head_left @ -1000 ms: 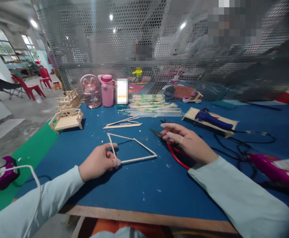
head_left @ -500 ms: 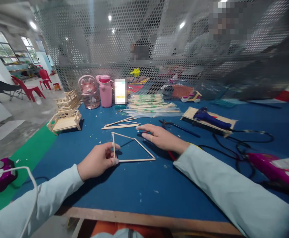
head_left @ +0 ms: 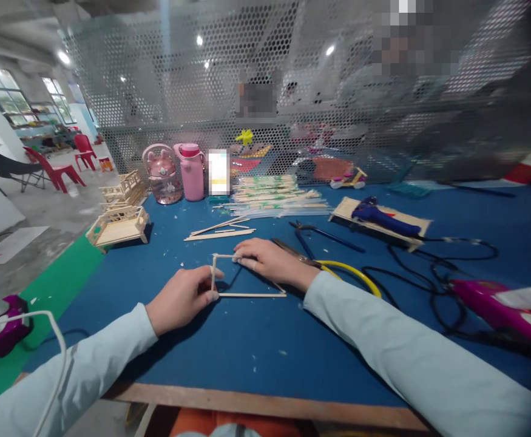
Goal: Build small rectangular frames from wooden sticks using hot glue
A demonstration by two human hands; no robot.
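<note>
A four-sided frame of thin wooden sticks stands partly raised off the blue table. My left hand pinches its upright left stick, thumb near the lower corner. At the frame's far upper corner, the fingers of my right hand are closed on the stick, covering the end of it. Beyond the hands lie several loose wooden sticks. Just behind my right wrist is a yellow-handled tool, partly hidden by the hand and sleeve. Dark-handled pliers rest farther back.
Miniature wooden furniture stands at left, near a pink bottle. Bundled sticks lie at the back before a perforated metal screen. A blue glue gun rests on a wooden stand; black cables run along the right.
My right hand has moved left and down onto the frame's far corner and taken hold there. The frame's far side has shifted, and the yellow-handled tool has come into view.
</note>
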